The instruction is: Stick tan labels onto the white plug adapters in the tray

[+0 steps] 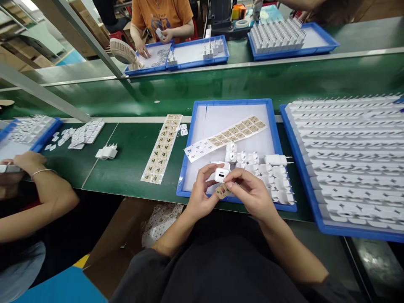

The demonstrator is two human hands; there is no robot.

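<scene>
My left hand point(202, 195) is closed around a white USB charger point(221, 175), its face with the port turned up toward me. My right hand point(251, 191) pinches with thumb and forefinger at the charger's right edge. A small tan sticker point(222, 191) hangs just below the charger, at the right thumb and close to the left thumb. Behind both hands lies a blue-rimmed tray point(193, 139) with several white chargers point(273, 176) at its right side. Across the tray rests a sheet of tan stickers point(232, 134), part of its backing bare.
Another sticker sheet point(162, 147) lies left of the tray, beside small white pieces point(183, 129). A full charger tray point(356, 168) stands right. Loose chargers point(107, 151) lie left, near a co-worker's arm point(53, 189). Another person point(162, 21) sits across the green bench point(132, 164).
</scene>
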